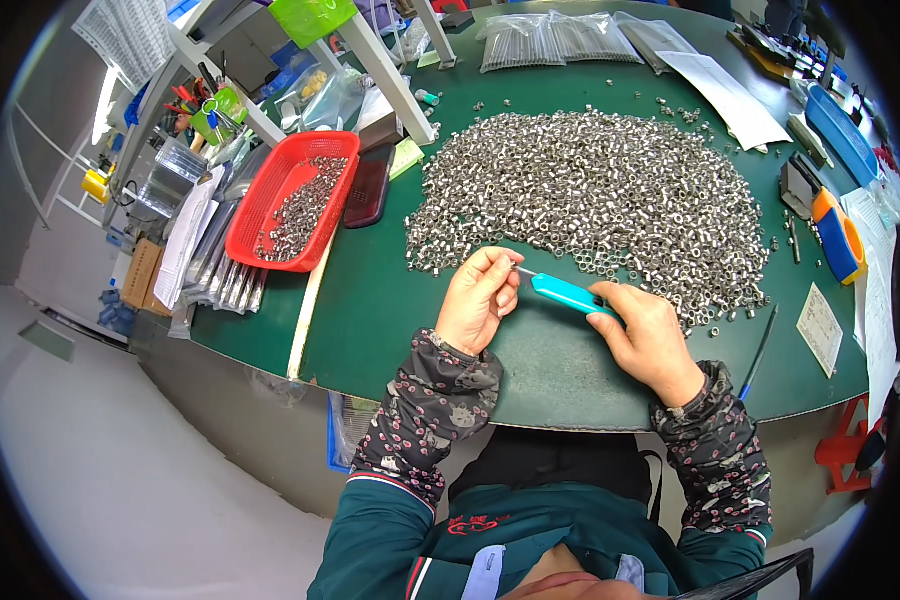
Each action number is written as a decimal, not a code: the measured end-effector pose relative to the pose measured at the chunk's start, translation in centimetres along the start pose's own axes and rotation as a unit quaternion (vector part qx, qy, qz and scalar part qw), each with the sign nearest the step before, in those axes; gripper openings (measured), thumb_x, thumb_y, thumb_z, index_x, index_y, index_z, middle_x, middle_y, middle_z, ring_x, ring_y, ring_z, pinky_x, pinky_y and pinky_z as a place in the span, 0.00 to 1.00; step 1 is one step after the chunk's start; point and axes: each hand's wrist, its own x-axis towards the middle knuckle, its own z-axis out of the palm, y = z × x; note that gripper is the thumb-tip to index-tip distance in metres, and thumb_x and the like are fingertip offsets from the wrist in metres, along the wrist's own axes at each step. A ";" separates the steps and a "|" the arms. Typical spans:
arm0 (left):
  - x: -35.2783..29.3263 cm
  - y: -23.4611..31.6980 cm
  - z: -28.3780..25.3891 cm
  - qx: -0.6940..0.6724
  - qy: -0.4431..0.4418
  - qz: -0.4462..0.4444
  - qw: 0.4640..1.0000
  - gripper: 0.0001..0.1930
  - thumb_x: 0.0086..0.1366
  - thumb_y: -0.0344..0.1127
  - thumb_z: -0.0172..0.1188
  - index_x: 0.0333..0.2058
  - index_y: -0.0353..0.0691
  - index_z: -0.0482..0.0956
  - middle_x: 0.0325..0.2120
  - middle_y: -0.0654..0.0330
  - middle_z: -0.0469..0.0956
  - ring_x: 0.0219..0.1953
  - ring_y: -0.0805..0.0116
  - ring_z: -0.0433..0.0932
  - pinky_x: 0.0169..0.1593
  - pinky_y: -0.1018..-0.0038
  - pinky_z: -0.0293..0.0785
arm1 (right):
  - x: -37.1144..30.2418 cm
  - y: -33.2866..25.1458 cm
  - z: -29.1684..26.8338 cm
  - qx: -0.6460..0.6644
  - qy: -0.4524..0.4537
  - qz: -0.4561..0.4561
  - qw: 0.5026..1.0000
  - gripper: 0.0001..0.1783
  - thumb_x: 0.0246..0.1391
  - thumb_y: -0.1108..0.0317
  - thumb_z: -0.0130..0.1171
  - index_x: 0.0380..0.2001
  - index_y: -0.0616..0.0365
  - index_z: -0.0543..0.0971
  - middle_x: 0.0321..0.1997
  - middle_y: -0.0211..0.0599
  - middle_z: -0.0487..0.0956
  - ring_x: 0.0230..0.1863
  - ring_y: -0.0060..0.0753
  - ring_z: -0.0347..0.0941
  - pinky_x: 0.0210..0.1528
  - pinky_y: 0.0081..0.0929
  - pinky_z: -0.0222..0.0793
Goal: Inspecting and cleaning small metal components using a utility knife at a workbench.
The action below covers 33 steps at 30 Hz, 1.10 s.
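Note:
My left hand (477, 303) is closed, pinching a small metal ring (513, 265) between thumb and fingertips. My right hand (652, 338) is wrapped round a teal-handled hand tool (564, 292) with a thin metal shaft. The shaft points left, and its tip meets the ring at my left fingertips; whether it sits inside the ring is too small to tell. Just beyond both hands spreads a wide heap of small silvery metal rings (590, 190), its near edge close to the tool.
Left on the green table (370, 320) stands a red basket (245, 225) partly filled with metal pieces, beside a dark phone-like case (369, 187). At right lie a pen (760, 350), a paper card (819, 330) and an orange-and-blue object (838, 238). Bagged rods (520, 45) lie at the back.

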 end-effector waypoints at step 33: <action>0.0 0.0 0.3 0.132 0.063 -0.031 0.989 0.10 0.63 0.38 0.50 0.26 0.39 0.71 0.14 0.71 0.64 0.12 0.87 0.55 0.15 0.89 0.49 | 0.1 0.3 0.1 -0.147 0.066 -0.107 0.981 0.15 0.37 0.69 0.60 0.33 0.57 0.72 0.19 0.33 0.67 0.22 0.35 0.67 0.25 0.30 0.62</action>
